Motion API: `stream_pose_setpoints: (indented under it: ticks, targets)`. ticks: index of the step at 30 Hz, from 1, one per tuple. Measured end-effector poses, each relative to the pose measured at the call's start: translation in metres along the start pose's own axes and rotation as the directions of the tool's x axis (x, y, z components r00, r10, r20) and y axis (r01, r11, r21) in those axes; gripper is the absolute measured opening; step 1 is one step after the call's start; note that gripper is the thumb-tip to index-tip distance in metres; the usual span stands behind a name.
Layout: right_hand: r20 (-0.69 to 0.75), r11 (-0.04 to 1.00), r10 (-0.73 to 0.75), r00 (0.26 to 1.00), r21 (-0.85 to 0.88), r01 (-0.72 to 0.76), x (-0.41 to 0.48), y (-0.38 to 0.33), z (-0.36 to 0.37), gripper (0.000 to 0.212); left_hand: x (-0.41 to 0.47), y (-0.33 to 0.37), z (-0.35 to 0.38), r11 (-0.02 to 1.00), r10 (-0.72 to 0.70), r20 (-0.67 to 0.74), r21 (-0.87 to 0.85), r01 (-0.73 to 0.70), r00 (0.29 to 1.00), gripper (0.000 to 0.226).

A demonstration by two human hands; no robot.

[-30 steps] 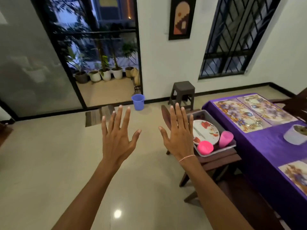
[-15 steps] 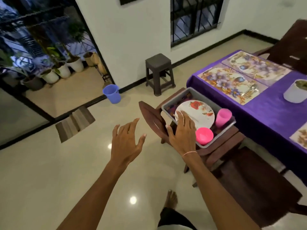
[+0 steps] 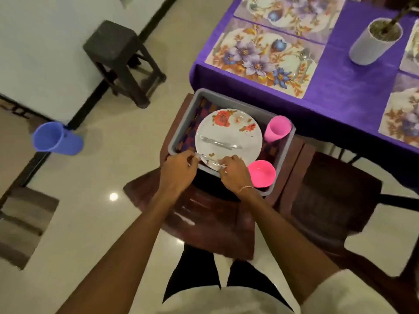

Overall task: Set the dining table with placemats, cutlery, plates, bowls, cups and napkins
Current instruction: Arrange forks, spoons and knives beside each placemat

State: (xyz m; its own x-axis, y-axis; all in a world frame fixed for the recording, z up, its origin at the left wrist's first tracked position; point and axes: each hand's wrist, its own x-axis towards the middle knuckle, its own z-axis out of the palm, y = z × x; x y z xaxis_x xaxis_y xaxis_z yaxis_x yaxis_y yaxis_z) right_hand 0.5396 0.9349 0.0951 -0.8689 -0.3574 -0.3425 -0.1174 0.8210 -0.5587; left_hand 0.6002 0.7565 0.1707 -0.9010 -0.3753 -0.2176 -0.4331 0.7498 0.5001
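Observation:
A grey tray [image 3: 286,155] sits on a wooden chair [image 3: 208,214]. In it lie a white plate with red flowers [image 3: 229,137], a pink cup [image 3: 277,129], a pink bowl [image 3: 261,173] and patterned cloth. Cutlery [image 3: 218,144] lies across the plate. My left hand [image 3: 178,171] and my right hand [image 3: 233,172] are at the plate's near rim, fingers closed on shiny cutlery there. Floral placemats [image 3: 260,57] lie on the purple table [image 3: 340,87]; a spoon [image 3: 303,62] rests on the nearest one.
A white pot with a plant [image 3: 374,41] stands on the table. A dark stool [image 3: 122,60] is by the wall, a blue bucket [image 3: 56,139] on the floor at left. A second chair [image 3: 328,200] stands at right under the table edge.
I have stepped up to the chair and now look down on the tray. Both hands dropped from raised and spread to the plate's near rim and closed on cutlery.

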Motion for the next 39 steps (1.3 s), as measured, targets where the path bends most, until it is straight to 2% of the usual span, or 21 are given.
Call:
stream_pose_setpoints:
  ticks: [4, 8, 11, 13, 15, 17, 24, 28, 33, 39]
  targets:
    - [0.099, 0.984, 0.132, 0.986, -0.134, -0.118, 0.074, 0.006, 0.040, 0.019, 0.101, -0.035, 0.045, 0.995, 0.037, 0.206, 0.080, -0.055, 0.978, 0.022]
    - [0.111, 0.942, 0.165, 0.980, -0.313, -0.123, 0.110, 0.011, 0.077, 0.022, 0.162, -0.064, 0.088, 0.996, 0.062, 0.313, 0.042, -0.079, 0.948, 0.016]
    - [0.085, 0.913, 0.173, 0.981, -0.388, -0.128, 0.125, 0.015, 0.098, 0.026, 0.190, -0.066, 0.116, 0.981, 0.148, 0.362, 0.062, -0.183, 0.920, 0.017]
    - [0.078, 0.900, 0.147, 0.986, -0.424, -0.101, 0.135, 0.016, 0.108, 0.029, 0.208, -0.067, 0.137, 0.936, 0.266, 0.361, 0.125, -0.329, 0.894, 0.026]
    - [0.069, 0.905, 0.112, 0.991, -0.419, -0.073, 0.144, 0.023, 0.118, 0.028, 0.226, -0.066, 0.159, 0.856, 0.375, 0.380, 0.208, -0.473, 0.846, 0.040]
    - [0.071, 0.910, 0.091, 0.993, -0.411, -0.054, 0.150, 0.032, 0.125, 0.025, 0.242, -0.062, 0.178, 0.792, 0.425, 0.432, 0.249, -0.558, 0.796, 0.047]
    - [0.042, 0.938, 0.068, 0.997, -0.344, -0.050, 0.153, 0.046, 0.123, 0.016, 0.264, -0.053, 0.204, 0.510, 0.555, 0.555, 0.360, -0.781, 0.619, 0.025]
    - [0.053, 0.945, 0.107, 0.993, -0.316, -0.086, 0.152, 0.054, 0.116, 0.017, 0.257, -0.053, 0.204, 0.377, 0.570, 0.583, 0.441, -0.814, 0.580, 0.025]
    - [0.056, 0.951, 0.099, 0.994, -0.299, -0.078, 0.149, 0.062, 0.110, 0.019, 0.248, -0.048, 0.203, 0.314, 0.555, 0.610, 0.475, -0.822, 0.565, 0.027]
    - [0.049, 0.955, 0.064, 0.997, -0.293, -0.046, 0.146, 0.067, 0.103, 0.017, 0.251, -0.047, 0.206, 0.304, 0.536, 0.639, 0.464, -0.832, 0.552, 0.037]
